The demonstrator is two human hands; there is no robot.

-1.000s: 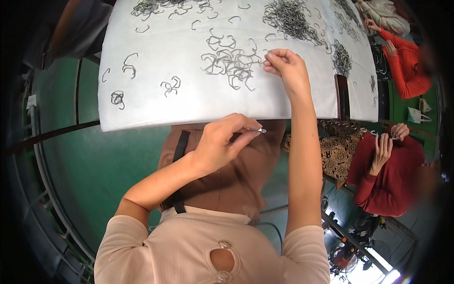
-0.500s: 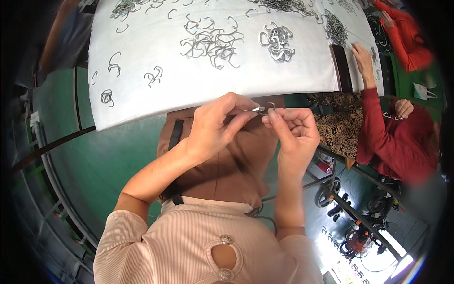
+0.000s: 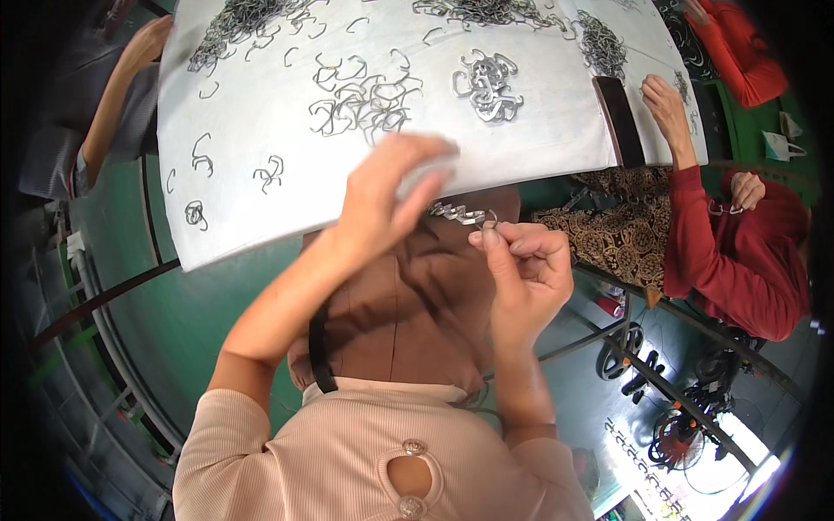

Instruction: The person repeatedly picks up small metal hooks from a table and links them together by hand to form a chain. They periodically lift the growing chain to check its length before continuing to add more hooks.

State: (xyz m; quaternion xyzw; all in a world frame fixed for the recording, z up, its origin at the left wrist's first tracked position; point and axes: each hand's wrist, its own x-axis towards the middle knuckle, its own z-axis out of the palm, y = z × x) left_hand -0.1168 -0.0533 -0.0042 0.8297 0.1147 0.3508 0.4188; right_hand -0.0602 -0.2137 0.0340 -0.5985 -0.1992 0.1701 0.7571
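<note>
- And here's the right hand [image 3: 528, 269], thumb and forefinger pinched tight on a thin bent wire [image 3: 493, 216], just off the table's near edge!
- Out to the left of that pinch runs a short chain of shiny silver links [image 3: 458, 213], over the brown trousers [image 3: 408, 304]; its far end comes close to the left hand.
- The left hand [image 3: 380, 195] is a blur over the table edge, thumb and fingers spread wide, nothing visible between them.
- Up on the white table [image 3: 252, 227], straight ahead, a loose scatter of curved wire pieces [image 3: 365, 97] lies flat.
- Right of it sits a brighter silver heap [image 3: 492, 87], well apart from the dark rectangular bar [image 3: 618, 122] farther right.
- Over on the right, a co-worker in dark red sleeves [image 3: 695, 230] has one hand [image 3: 667, 111] at the tabletop.
</note>
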